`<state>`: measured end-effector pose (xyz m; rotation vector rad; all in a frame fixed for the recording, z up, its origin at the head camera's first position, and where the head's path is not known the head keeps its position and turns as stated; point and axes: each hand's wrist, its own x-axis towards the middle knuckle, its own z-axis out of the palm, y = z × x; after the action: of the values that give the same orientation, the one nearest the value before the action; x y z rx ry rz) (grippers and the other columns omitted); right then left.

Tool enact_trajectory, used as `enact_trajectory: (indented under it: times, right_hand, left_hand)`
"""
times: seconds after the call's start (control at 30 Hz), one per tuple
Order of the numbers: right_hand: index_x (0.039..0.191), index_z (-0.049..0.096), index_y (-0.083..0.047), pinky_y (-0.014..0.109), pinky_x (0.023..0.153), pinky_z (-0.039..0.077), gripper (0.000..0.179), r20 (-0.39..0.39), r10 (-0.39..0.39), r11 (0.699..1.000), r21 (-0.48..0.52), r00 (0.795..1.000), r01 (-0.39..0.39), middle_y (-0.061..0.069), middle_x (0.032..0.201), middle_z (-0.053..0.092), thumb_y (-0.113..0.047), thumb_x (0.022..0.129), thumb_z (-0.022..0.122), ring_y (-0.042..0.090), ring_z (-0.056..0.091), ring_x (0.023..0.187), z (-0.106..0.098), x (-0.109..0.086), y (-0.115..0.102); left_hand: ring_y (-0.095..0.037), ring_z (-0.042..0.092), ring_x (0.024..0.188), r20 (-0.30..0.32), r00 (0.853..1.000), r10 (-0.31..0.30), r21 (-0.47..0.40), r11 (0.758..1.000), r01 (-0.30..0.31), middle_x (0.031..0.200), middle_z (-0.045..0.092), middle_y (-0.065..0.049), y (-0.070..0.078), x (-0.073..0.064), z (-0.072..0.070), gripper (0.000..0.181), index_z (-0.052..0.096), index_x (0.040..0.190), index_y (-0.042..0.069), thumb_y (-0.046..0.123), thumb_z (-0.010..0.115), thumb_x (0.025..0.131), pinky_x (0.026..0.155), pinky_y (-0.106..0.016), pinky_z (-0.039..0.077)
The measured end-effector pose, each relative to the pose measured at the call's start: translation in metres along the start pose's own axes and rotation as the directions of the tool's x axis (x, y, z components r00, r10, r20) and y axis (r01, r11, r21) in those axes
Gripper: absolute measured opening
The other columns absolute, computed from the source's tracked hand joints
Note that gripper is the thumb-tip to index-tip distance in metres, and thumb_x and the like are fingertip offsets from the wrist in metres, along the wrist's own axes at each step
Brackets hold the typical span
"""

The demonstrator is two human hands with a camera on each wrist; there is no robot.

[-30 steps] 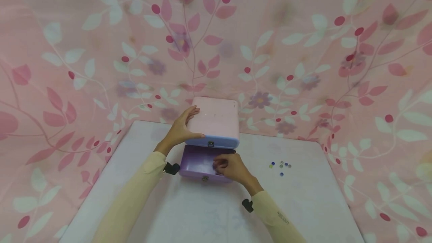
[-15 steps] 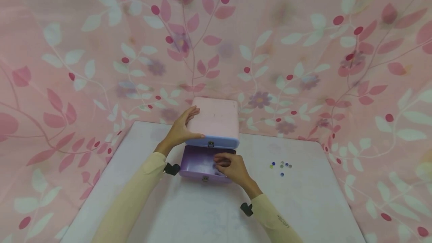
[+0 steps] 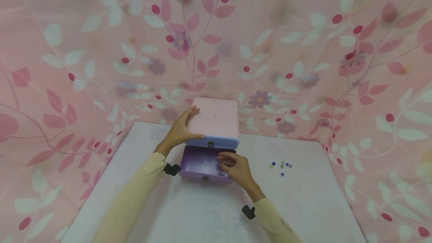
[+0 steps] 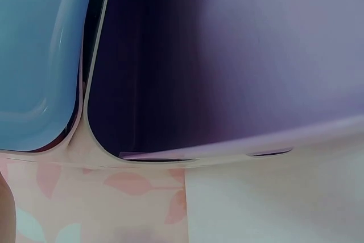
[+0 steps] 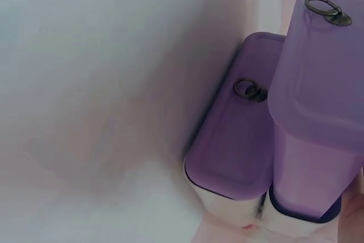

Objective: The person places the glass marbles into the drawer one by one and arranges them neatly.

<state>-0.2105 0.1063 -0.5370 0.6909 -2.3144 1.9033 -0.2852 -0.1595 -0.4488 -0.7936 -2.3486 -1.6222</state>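
A small drawer box (image 3: pixel 216 117) with a pink top stands at the back of the table. Its blue drawer front (image 3: pixel 222 141) is closed, while the purple drawer (image 3: pixel 194 160) beneath is pulled out. My left hand (image 3: pixel 180 128) grips the box's left side, thumb along the top front edge. Over the right part of the purple drawer is my right hand (image 3: pixel 237 166), its fingers bent and apart from the thumb; I see nothing between them. In the right wrist view a lower purple drawer front (image 5: pixel 233 140) with a ring pull sits below the pulled-out one.
Several small glass marbles (image 3: pixel 282 165), blue, clear and yellowish, lie on the white table (image 3: pixel 303 198) right of the box. A pink leaf-patterned cloth (image 3: pixel 216 48) rises behind and at both sides.
My right hand has shifted slightly right within the drawer, and its fingers have parted from the thumb. The left hand, the box and the marbles stay put.
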Motion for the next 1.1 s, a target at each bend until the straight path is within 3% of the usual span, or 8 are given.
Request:
enact_trajectory:
  times: [0.33, 0.6, 0.87, 1.1]
  right_hand:
    - [0.11, 0.062, 0.019, 0.04, 0.083, 0.058, 0.033, -0.144, -0.013, 0.99, 0.138, 0.989, 0.033, 0.034, 0.101, 0.065, 0.021, 0.078, 0.067, 0.048, 0.064, 0.096, -0.027, -0.005, -0.024]
    - [0.107, 0.068, 0.01, 0.028, 0.075, 0.059, 0.027, -0.263, 0.023, 0.998, 0.062, 0.964, -0.007, 0.029, 0.097, 0.069, 0.014, 0.08, 0.071, 0.04, 0.069, 0.091, -0.058, -0.015, -0.012]
    - [0.108, 0.067, 0.01, 0.024, 0.076, 0.058, 0.026, -0.348, 0.067, 0.995, -0.05, 0.935, -0.09, 0.031, 0.098, 0.068, 0.012, 0.082, 0.07, 0.044, 0.067, 0.092, -0.088, -0.026, -0.001]
    - [0.107, 0.07, 0.006, 0.014, 0.072, 0.056, 0.025, -0.45, 0.106, 0.963, -0.175, 0.887, -0.203, 0.024, 0.096, 0.071, 0.009, 0.083, 0.072, 0.035, 0.07, 0.09, -0.12, -0.037, 0.027]
  left_hand:
    - [-0.031, 0.037, 0.138, 0.005, 1.0, -0.004, 0.001, 1.0, 0.004, 0.148, 0.042, -0.019, 0.0, -0.002, 0.0, 0.111, 0.027, 0.151, -0.001, 0.017, 0.093, 0.064, 0.116, -0.041, 0.028]
    - [-0.032, 0.037, 0.138, 0.008, 1.0, -0.006, -0.007, 1.0, 0.006, 0.148, 0.041, -0.02, 0.002, -0.002, 0.0, 0.11, 0.027, 0.151, -0.001, 0.016, 0.093, 0.064, 0.116, -0.043, 0.027]
    - [-0.033, 0.037, 0.137, 0.01, 1.0, -0.02, -0.013, 1.0, 0.021, 0.148, 0.042, -0.02, -0.002, -0.001, -0.002, 0.111, 0.028, 0.151, -0.001, 0.015, 0.094, 0.064, 0.116, -0.044, 0.028]
    - [-0.034, 0.036, 0.138, 0.024, 1.0, 0.009, -0.033, 0.999, -0.008, 0.148, 0.04, -0.022, -0.006, 0.004, -0.004, 0.11, 0.026, 0.151, -0.001, 0.013, 0.092, 0.065, 0.116, -0.048, 0.027]
